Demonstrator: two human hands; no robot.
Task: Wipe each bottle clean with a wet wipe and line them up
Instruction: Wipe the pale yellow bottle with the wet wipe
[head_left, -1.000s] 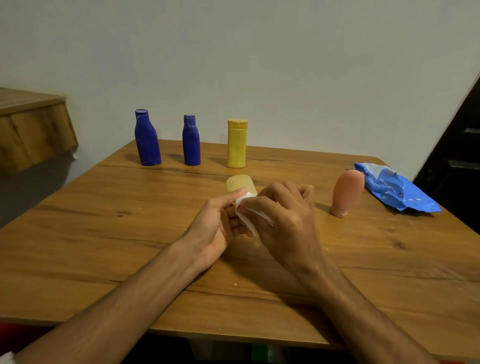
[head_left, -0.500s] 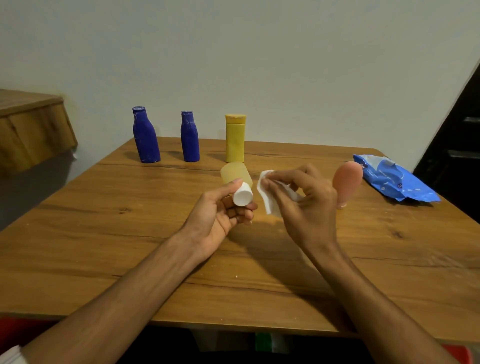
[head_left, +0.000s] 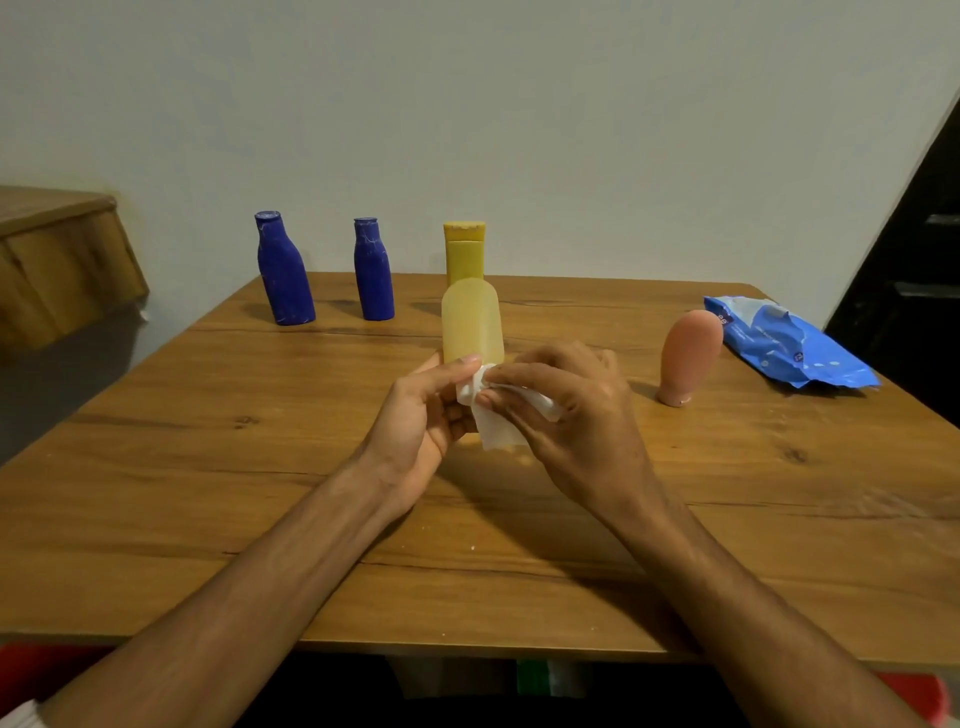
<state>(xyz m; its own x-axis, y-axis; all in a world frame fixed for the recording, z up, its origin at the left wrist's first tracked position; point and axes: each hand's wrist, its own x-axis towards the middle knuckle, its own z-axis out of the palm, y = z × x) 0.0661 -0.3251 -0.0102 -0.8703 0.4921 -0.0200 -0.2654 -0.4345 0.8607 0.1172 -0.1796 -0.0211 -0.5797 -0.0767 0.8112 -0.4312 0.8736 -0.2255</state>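
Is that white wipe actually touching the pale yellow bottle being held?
Touching. The head view shows the wipe folded over the bottle's near end, pinched there by the right hand while the left hand grips the bottle.

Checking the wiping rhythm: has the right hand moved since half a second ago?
Yes. The right hand has shifted left, away from the standing peach bottle, bringing the wipe back onto the held pale yellow bottle.

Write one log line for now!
left hand: holds pale yellow plastic bottle | right hand: presses white wet wipe on it | rounded pink bottle: untouched
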